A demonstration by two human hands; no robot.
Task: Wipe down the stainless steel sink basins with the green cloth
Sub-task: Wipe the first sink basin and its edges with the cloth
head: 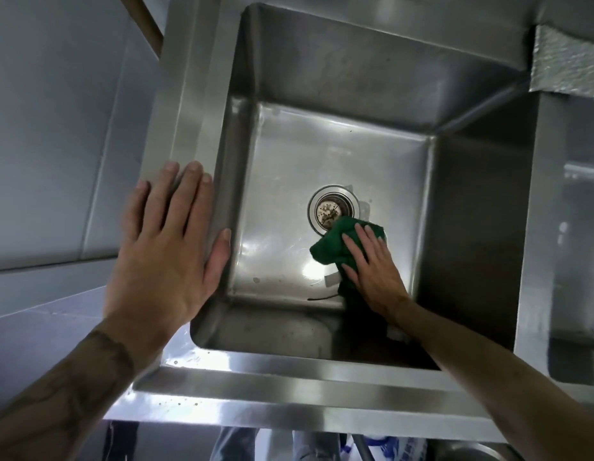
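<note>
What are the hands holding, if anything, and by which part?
Nothing is gripped. The right hand presses flat on the right part of the green cloth, on the basin floor. The left hand lies flat on the sink's left rim.

The cloth (pixel 328 249) lies in the basin (pixel 289 168) toward its near right corner, touching the drain (pixel 330 209); a second basin (pixel 574 244) sits right.

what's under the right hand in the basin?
The green cloth, pressed onto the basin floor beside the drain, its corner overlapping the drain rim. The right hand lies flat on it. The floor beneath the cloth is covered.
</note>
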